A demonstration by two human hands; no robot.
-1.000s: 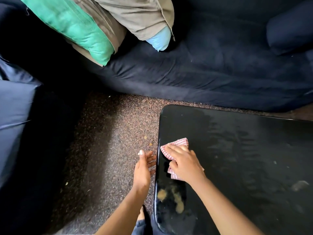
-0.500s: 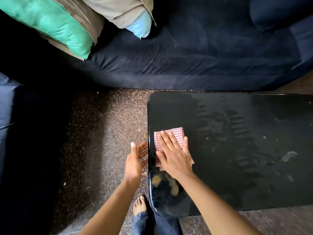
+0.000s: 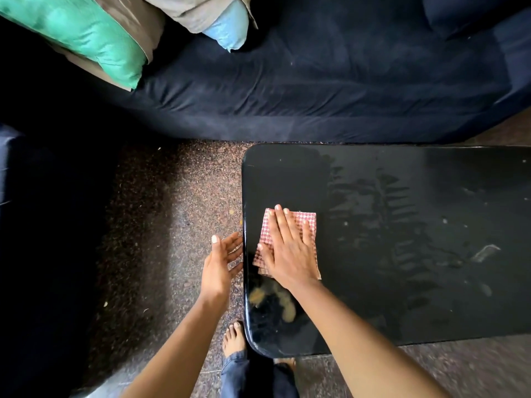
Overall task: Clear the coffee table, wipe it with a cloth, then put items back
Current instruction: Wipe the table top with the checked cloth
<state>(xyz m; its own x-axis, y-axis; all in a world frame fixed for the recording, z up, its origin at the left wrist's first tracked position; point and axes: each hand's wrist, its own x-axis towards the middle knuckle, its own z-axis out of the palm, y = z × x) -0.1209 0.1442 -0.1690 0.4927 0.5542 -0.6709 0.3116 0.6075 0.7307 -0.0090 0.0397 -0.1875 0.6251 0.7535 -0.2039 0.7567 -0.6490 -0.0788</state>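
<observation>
**Right hand flat on cloth, left hand free beside counter edge**

Right hand point(image 3: 290, 254) lies palm down on the cloth point(image 3: 306, 222). Its fingers are straight and spread and it presses rather than grips. The cloth is a folded red-and-white check piece, flat on the counter point(image 3: 402, 196). Its far edge shows past the fingertips and its side edges show on both sides of the palm.

Left hand point(image 3: 219, 265) is just left of the right hand, off the counter and over the floor point(image 3: 172, 225). It is open and holds nothing, with the palm turned toward the counter edge and the fingers loosely spread. The fingertips are close to the edge; cannot tell if they touch it.

The counter is glossy black with rounded corners. Right of the right hand the top shows dusty streaks and a few pale specks. Behind the right wrist, toward the person, are yellowish patches point(image 3: 284, 305); cannot tell whether they are smears or reflections.

Below the left forearm a bare foot point(image 3: 234, 338) stands on the speckled floor beside the near corner of the counter. A jeans leg point(image 3: 244, 374) runs on from it toward the person.

Beyond both hands, past the far side of the counter, is a dark blue sofa point(image 3: 316, 96). A green cushion point(image 3: 94, 41) and a light blue cushion point(image 3: 227, 27) sit at the end of it beyond the left hand.
</observation>
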